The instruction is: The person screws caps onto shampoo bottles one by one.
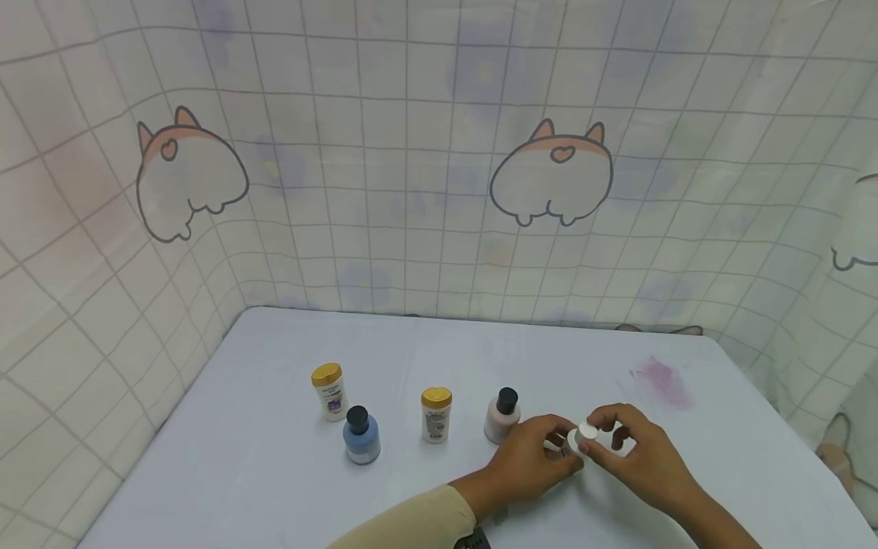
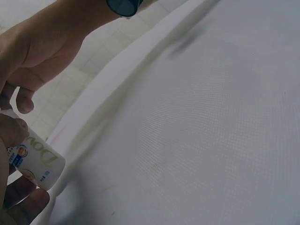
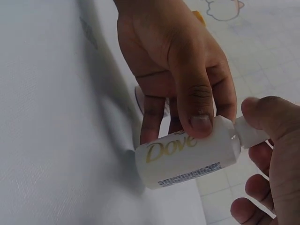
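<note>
My left hand (image 1: 528, 461) grips a small white Dove bottle (image 3: 187, 159) round its body, thumb along the label. The bottle tilts close over the table, its neck toward my right hand (image 1: 641, 461). That hand pinches the white cap (image 3: 251, 132) between thumb and index finger, its other fingers loosely bent. The cap sits at the bottle's neck. In the left wrist view the Dove label (image 2: 42, 159) shows beneath the left fingers. Just left of the left hand stands a pale pink bottle (image 1: 502, 423) with a black cap, partly overlapped by it.
Farther left on the white table (image 1: 226, 473) stand a white bottle with a yellow cap (image 1: 435, 415), a blue bottle (image 1: 361, 441) with a black cap, and another yellow-capped white bottle (image 1: 332, 394). A pink stain (image 1: 661, 381) marks the back right. A grid-patterned curtain (image 1: 411, 191) hangs behind.
</note>
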Demonstrator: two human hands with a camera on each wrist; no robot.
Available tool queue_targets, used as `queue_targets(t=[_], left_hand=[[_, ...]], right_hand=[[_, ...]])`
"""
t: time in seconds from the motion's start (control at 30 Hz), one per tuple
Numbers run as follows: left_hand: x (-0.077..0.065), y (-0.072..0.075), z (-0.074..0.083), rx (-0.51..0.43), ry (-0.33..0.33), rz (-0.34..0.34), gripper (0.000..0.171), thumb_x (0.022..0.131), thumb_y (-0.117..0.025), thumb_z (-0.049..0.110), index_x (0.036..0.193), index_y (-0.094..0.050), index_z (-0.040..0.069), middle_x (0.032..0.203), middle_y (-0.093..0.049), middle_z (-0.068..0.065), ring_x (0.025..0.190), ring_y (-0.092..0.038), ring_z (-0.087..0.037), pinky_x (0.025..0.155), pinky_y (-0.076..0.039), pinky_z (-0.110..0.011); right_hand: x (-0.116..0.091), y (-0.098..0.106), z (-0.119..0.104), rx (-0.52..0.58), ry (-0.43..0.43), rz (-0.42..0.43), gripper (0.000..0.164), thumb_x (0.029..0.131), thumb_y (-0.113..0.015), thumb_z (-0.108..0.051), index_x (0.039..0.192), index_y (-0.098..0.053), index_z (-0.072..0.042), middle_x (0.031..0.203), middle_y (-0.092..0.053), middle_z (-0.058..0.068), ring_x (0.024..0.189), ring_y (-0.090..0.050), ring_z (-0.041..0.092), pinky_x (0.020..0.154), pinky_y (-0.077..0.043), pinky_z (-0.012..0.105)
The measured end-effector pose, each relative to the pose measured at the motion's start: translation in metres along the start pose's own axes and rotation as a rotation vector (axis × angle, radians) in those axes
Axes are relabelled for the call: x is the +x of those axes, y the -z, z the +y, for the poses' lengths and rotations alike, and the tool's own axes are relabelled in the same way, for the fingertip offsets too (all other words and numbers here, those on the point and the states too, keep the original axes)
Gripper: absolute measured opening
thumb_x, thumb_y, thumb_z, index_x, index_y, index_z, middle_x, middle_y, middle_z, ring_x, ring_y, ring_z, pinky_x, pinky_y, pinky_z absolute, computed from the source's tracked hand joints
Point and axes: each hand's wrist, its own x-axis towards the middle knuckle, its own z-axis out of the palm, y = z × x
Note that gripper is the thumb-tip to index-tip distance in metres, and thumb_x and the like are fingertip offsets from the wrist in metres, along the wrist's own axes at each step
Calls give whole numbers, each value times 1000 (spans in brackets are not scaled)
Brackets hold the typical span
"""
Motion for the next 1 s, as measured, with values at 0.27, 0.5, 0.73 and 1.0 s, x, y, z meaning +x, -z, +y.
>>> queue_targets(t=[0.27, 0.5, 0.73, 1.0], left_hand=[[0, 0, 2, 8, -3, 9, 33, 88, -68, 25, 118, -56, 19, 109, -57, 15, 97, -54, 2, 77, -49, -14], [-1, 0, 2, 17, -13, 31, 36, 87, -69, 23, 119, -56, 16, 111, -57, 14, 97, -55, 1, 76, -49, -14], [0, -1, -1, 18, -11, 19, 33, 87, -68, 25, 118, -57, 18, 109, -57, 15, 96, -54, 2, 76, -50, -14], [0, 0, 1, 21, -13, 16, 31, 88, -67, 28, 116, -58, 19, 107, -58, 15, 95, -54, 3, 76, -50, -15]], right_hand=[[1, 3, -2, 53, 4, -41, 39, 82, -74, -24, 116, -54, -25, 111, -56, -11, 79, -57, 11, 61, -49, 28], [0, 4, -2, 64, 54, -81, 44, 84, -66, -3, 118, -58, -29, 116, -59, -13, 84, -58, 8, 57, -47, 26], [0, 1, 0, 35, 25, -30, 32, 83, -74, -19, 109, -58, -28, 103, -59, -12, 77, -56, 9, 55, -47, 24], [1, -1, -2, 19, -107, -26, 34, 78, -75, -40, 103, -56, -27, 94, -58, -12, 76, -57, 18, 57, -46, 25]])
